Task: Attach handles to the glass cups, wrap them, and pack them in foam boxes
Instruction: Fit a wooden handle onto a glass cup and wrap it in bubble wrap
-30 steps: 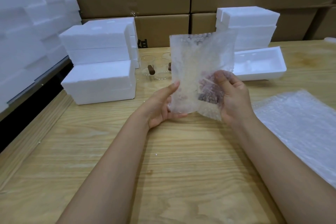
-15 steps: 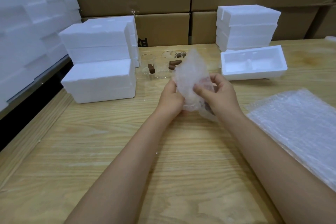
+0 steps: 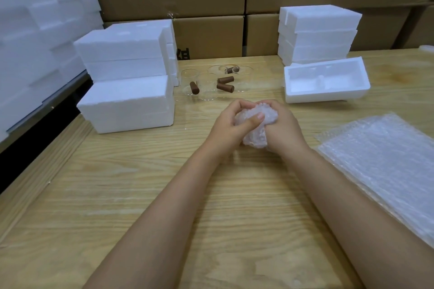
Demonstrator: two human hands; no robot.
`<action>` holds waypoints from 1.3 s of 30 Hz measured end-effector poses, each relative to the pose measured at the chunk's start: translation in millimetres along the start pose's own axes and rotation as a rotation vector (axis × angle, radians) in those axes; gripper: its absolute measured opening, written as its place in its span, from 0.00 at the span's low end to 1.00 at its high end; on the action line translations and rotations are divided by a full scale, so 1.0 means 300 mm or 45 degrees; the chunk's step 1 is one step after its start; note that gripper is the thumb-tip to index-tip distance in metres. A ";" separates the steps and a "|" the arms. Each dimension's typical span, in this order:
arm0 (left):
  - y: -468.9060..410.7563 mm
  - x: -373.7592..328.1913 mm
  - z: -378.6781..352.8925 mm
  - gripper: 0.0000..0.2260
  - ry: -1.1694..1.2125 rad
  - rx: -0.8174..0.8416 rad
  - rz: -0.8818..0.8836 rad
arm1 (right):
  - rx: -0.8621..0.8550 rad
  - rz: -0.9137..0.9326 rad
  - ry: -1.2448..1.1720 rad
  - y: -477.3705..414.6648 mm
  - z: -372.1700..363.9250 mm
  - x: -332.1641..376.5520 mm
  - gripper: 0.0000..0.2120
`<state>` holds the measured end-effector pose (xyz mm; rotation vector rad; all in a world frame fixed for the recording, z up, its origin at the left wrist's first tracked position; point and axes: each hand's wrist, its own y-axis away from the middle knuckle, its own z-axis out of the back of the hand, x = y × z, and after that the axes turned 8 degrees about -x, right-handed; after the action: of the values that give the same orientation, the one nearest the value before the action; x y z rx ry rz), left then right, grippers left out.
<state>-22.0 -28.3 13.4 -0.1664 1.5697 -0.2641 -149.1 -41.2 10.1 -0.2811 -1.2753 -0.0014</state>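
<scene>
Between the two hands, low over the counter, sat the wrapped cup. The left hand curled round its left side, thumb laid across the bubble wrap. The right hand clasped the right side and near end, fingers closed on it. Its long axis ran roughly from the fingertips back toward the wrists; which end was the mouth could not be told through the wrap. The open foam box lay ahead and to the right of the right hand, the nearer one, and apart from it, with its long axis running crosswise. Packing would probably mean carrying the wrapped cup forward-right and turning it to fit a compartment.
</scene>
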 end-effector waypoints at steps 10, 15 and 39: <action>-0.014 0.024 0.021 0.18 -0.314 -0.273 -0.139 | 0.238 0.065 -0.238 0.031 -0.006 0.016 0.11; -0.004 0.015 0.011 0.16 -0.234 -0.173 -0.101 | -0.147 0.083 -0.026 0.027 -0.032 0.021 0.14; 0.005 0.044 0.005 0.22 -0.297 -0.151 -0.222 | -0.204 -0.039 0.237 0.010 -0.027 -0.002 0.21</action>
<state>-20.8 -30.5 0.3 -0.4136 1.3406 -0.2775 -141.1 -40.0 6.7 -0.3900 -1.0957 -0.1532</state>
